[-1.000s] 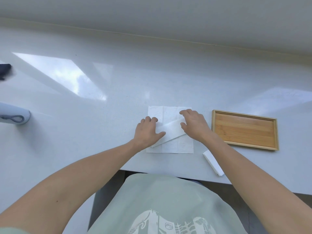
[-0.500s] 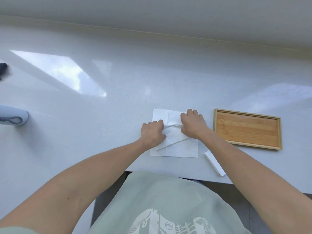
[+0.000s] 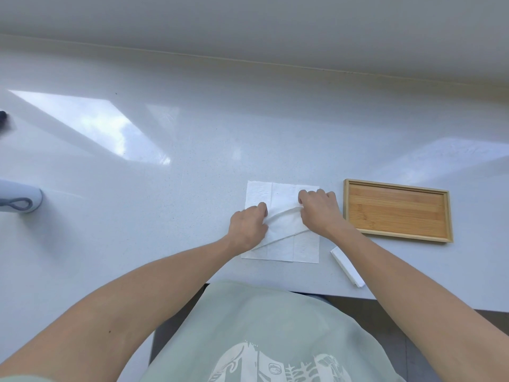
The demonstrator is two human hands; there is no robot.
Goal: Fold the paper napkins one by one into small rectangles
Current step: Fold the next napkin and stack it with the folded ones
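A white paper napkin stack (image 3: 303, 249) lies flat near the table's front edge. On top of it sits a partly folded napkin (image 3: 283, 224), turned at an angle, its upper edge lifted. My left hand (image 3: 248, 227) pinches its left end with curled fingers. My right hand (image 3: 319, 210) grips its right end, fingers bent over the raised edge. The parts of the napkin under both hands are hidden.
A shallow wooden tray (image 3: 396, 188) lies just right of the napkins. A small folded white napkin (image 3: 347, 267) rests at the front edge under my right forearm. A pale grey object (image 3: 19, 201) sits at the far left. The white table (image 3: 192, 133) runs back to a wall.
Both hands have curled tighter on the angled napkin, and its upper edge has come up off the stack between them. The camera view has shifted slightly.
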